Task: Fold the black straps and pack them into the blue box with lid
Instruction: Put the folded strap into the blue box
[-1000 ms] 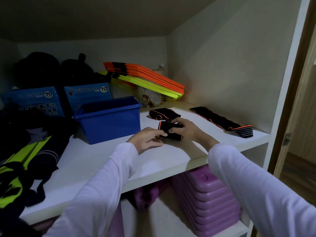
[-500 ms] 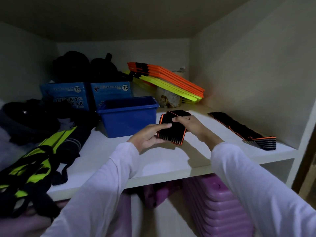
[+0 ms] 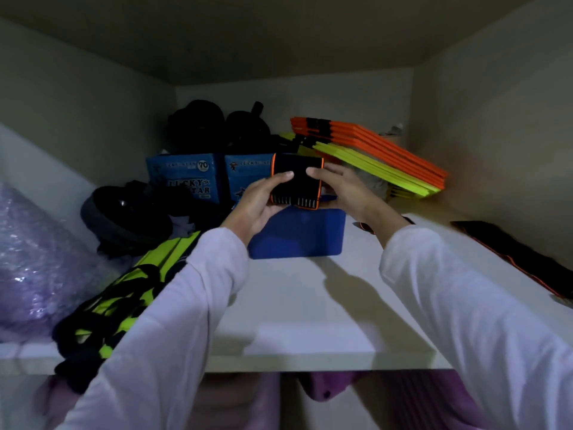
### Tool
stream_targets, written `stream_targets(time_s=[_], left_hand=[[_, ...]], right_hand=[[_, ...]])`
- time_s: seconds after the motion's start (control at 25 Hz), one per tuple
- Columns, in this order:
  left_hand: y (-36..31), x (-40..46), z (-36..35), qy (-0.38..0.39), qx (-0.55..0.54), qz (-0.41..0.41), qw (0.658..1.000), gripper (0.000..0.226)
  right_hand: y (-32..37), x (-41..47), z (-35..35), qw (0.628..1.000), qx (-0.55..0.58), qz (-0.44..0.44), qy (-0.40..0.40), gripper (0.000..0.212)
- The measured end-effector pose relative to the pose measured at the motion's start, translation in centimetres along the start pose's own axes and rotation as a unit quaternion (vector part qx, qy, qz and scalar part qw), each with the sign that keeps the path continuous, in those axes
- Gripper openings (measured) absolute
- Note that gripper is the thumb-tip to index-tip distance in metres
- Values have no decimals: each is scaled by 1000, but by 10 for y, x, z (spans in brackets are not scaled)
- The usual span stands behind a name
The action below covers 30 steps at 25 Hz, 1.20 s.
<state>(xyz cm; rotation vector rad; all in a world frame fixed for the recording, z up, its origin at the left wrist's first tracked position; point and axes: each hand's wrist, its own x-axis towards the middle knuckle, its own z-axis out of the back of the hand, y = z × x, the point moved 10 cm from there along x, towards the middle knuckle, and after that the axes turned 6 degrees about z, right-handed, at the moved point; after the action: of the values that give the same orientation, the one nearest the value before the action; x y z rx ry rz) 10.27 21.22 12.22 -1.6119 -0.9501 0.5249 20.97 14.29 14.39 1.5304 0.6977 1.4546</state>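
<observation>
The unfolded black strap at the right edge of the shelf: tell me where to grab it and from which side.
Take the unfolded black strap at its far end, reaching in from the shelf's front with the right hand. It lies flat and long beside the wall, so a pinch down across its narrow width looks easiest; its near end runs out of view.

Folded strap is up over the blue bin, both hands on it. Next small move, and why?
Probably lower it straight down into the open blue plastic box. Left hand and right hand pinch the folded black strap with orange edging just above the box's rim, so it looks ready to drop in.
</observation>
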Motion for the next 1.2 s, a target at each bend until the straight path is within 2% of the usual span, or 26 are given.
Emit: stream_targets(time_s=[0.16,0.24,0.32,0.36,0.44,0.56,0.64,0.72,0.8,0.88,0.92,1.04,1.08,1.2], left_hand=[[-13,26,25,-12,28,8,999,11],[-16,40,36,-30,42,14,999,19],[-19,56,53,-66,91,28,993,30],[-22,65,63,-89,122,27,988,29],[-32,77,86,-152,187,3,971,23],[-38,90,123,-244,312,-16,918,37],[-28,100,140,-253,350,19,902,31],[-15,109,149,-236,349,55,905,23],[-7,115,150,-217,363,73,903,26],[-5,121,154,-220,373,72,898,25],[-4,123,156,-225,373,72,898,25],[-1,125,160,-229,363,73,900,27],[0,125,160,-229,357,74,903,28],[1,123,159,-227,341,75,909,29]], right_hand=[[-5,42,-16,1000,-5,-16,6,5],[-12,59,-19,999,1,-33,-20,8],[-25,80,-17,997,19,-56,-55,9],[-34,89,-15,995,26,-71,-73,7],[-52,102,-13,989,30,-109,-97,11],[-76,112,-11,981,-49,-157,-99,24],[-92,115,-16,973,-114,-187,-76,21],[-107,118,-24,956,-195,-216,-41,19],[-119,124,-33,924,-300,-237,21,12],[-130,128,-46,875,-393,-262,107,18],[-136,130,-52,856,-416,-272,141,17],[-147,130,-60,823,-444,-300,190,44],[-147,128,-60,812,-456,-306,197,47],[-155,125,-59,790,-467,-325,229,42]])
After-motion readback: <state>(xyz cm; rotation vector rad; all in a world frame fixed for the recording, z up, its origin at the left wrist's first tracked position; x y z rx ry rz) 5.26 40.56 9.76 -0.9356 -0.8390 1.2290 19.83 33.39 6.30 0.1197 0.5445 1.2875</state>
